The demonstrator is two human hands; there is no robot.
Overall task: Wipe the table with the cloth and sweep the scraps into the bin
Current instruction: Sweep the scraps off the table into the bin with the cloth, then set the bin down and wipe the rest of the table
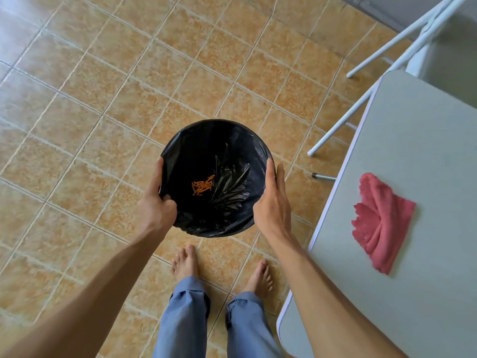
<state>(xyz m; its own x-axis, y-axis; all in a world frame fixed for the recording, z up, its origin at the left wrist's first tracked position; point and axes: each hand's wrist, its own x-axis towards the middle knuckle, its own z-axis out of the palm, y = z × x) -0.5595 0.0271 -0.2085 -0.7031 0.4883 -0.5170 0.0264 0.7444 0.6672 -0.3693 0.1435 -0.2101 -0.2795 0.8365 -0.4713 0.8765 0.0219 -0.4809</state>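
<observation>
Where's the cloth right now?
In the head view the cloth lies crumpled on the grey table at the right, near its left edge, clear of both hands, which are on the bin.

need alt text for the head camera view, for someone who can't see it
Two bare hands, left hand and right hand, grip a black-lined bin above a tiled floor, orange scraps inside. A crumpled red cloth lies on the grey table at right.

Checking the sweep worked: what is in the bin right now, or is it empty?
Not empty: orange scraps lie at the bottom of the black-lined bin.
</observation>
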